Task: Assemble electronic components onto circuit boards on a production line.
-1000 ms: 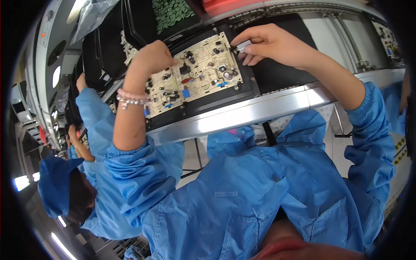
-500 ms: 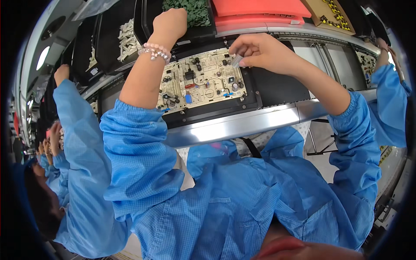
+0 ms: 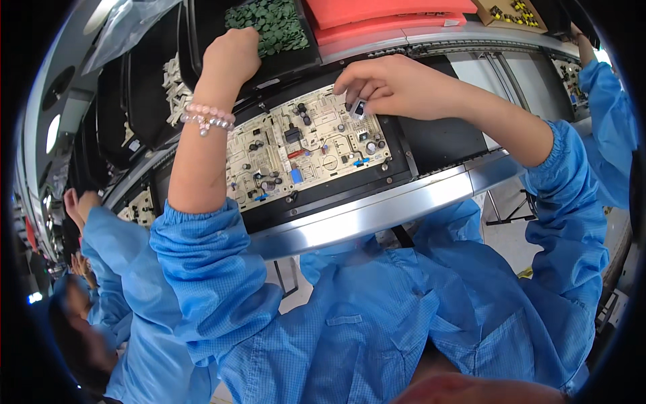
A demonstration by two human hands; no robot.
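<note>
A cream circuit board (image 3: 316, 138) carries black, blue and red components and sits in a dark frame. Over its far right corner is my right hand (image 3: 393, 87), thumb and fingers pinching a small silvery metal part (image 3: 358, 108) with a dark piece on it. That part looks just above the board; I cannot tell whether they touch. My left hand (image 3: 232, 59) is curled at the near left edge of a black bin (image 3: 310, 52) full of dark green disc-shaped components (image 3: 269, 27). Its fingertips are hidden behind the back of the hand.
Red foam sheets (image 3: 390, 21) and a cardboard box of yellow-black parts (image 3: 509, 15) lie at the back. Left, another bin holds white parts (image 3: 176, 91). A metal rail (image 3: 377, 202) runs before me. Co-workers' blue sleeves (image 3: 609, 114) show on both sides.
My left hand has drawn slightly nearer and left. The metal part in my right hand has turned, showing a dark face. The whole view has shifted a little.
</note>
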